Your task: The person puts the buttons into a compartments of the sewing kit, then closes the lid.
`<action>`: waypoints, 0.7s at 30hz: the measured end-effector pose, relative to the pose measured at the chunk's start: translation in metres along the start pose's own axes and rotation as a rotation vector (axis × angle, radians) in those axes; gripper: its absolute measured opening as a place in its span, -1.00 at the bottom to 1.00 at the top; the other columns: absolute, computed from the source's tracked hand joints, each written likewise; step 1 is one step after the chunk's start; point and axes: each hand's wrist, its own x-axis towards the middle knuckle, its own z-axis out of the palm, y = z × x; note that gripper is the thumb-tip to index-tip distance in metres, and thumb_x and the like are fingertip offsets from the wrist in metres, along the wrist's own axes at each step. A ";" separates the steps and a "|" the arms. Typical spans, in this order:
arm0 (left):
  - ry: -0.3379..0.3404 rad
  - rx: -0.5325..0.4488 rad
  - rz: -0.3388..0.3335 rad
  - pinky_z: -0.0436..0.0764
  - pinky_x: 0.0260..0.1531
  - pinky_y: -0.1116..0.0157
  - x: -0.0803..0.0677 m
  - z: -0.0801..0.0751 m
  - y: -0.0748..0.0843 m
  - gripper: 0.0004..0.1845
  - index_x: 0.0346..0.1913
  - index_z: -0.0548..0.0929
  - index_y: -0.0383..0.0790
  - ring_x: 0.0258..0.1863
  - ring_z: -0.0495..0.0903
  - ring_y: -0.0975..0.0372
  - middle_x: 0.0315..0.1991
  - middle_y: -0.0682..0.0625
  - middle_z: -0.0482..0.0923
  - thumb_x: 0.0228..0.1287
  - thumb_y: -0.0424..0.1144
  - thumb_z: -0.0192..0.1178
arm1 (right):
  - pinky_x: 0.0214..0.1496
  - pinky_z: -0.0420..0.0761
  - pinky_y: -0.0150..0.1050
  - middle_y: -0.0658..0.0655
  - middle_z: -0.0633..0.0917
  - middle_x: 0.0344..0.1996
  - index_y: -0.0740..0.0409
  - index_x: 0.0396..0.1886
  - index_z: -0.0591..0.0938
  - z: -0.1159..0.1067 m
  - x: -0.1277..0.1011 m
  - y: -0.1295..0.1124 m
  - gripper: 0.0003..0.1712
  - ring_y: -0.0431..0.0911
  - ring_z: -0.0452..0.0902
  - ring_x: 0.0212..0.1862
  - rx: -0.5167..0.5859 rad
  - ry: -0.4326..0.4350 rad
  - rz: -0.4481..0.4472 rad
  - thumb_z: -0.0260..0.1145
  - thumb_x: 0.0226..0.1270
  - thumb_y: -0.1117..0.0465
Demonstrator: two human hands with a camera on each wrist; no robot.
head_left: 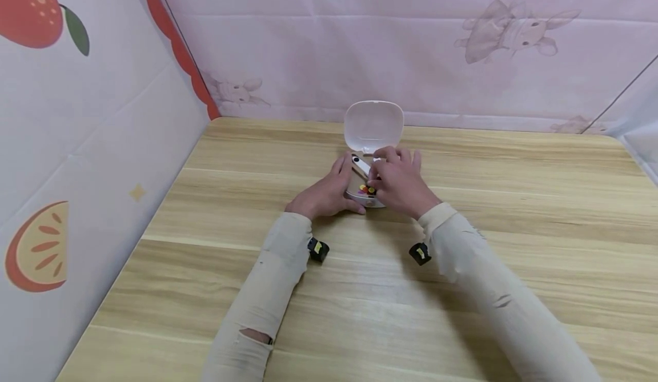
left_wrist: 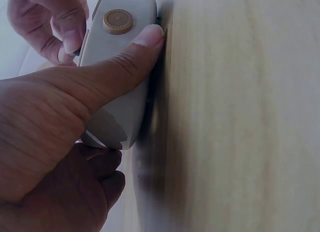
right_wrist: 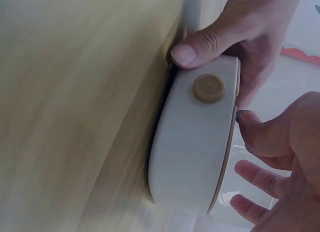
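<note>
A small white case (head_left: pixel 366 201) with rounded corners stands on the table, its lid (head_left: pixel 374 124) raised at the back. A round brown button (right_wrist: pixel 208 88) sits on its front wall. My left hand (head_left: pixel 325 196) grips the case from the left, thumb on the front and fingers along the side. Inside lie a slim white piece (head_left: pixel 362 167) with a black dot at one end and several small coloured rounds (head_left: pixel 363 188). Above the case's right part, my right hand (head_left: pixel 402 182) pinches a small dark thing (right_wrist: pixel 239 115), mostly hidden by the fingertips.
The wood-grain table (head_left: pixel 216 256) reaches back to a pink cloth wall (head_left: pixel 319 62) close behind the lid. A white cloth wall (head_left: pixel 103 142) with fruit prints runs along the left. A black wrist camera (head_left: pixel 318 249) hangs at the left cuff, another (head_left: pixel 420 253) at the right.
</note>
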 end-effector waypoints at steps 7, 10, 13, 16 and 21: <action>0.006 0.016 0.013 0.10 0.49 0.23 -0.001 0.000 -0.001 0.33 0.59 -0.48 -0.31 0.57 -0.10 0.13 0.63 -0.15 -0.39 0.24 -0.06 0.45 | 0.21 0.02 0.25 0.25 0.47 0.32 0.07 -0.41 0.68 0.005 0.003 -0.004 -0.91 0.28 0.23 0.27 0.028 -0.024 -0.015 0.43 0.28 0.28; 0.013 0.020 0.017 0.11 0.49 0.23 -0.001 -0.001 0.000 0.34 0.59 -0.47 -0.33 0.57 -0.09 0.13 0.62 -0.16 -0.36 0.22 -0.06 0.47 | 0.21 0.02 0.22 0.24 0.47 0.32 0.08 -0.40 0.69 0.006 0.004 -0.006 -0.91 0.27 0.22 0.26 0.040 -0.027 -0.020 0.46 0.26 0.26; 0.016 0.021 0.019 0.10 0.49 0.23 -0.002 -0.001 -0.001 0.35 0.58 -0.47 -0.33 0.57 -0.09 0.13 0.62 -0.16 -0.35 0.21 -0.06 0.47 | 0.22 0.01 0.23 0.23 0.47 0.32 0.09 -0.39 0.70 0.008 0.005 -0.007 -0.93 0.26 0.23 0.26 0.055 -0.032 -0.024 0.47 0.24 0.26; 0.013 0.016 0.023 0.09 0.49 0.23 -0.002 -0.001 -0.001 0.35 0.58 -0.48 -0.33 0.58 -0.11 0.13 0.62 -0.16 -0.35 0.21 -0.07 0.47 | 0.29 -0.04 0.30 0.24 0.47 0.33 0.09 -0.41 0.71 0.009 0.005 -0.008 -0.94 0.29 0.22 0.29 0.068 -0.046 -0.021 0.44 0.24 0.29; 0.016 0.014 0.026 0.09 0.49 0.23 -0.003 -0.001 -0.001 0.35 0.58 -0.50 -0.31 0.57 -0.08 0.12 0.61 -0.16 -0.33 0.22 -0.07 0.46 | 0.32 -0.06 0.34 0.25 0.46 0.34 0.08 -0.41 0.71 0.011 0.005 -0.010 -0.93 0.29 0.22 0.32 0.073 -0.057 -0.019 0.41 0.24 0.31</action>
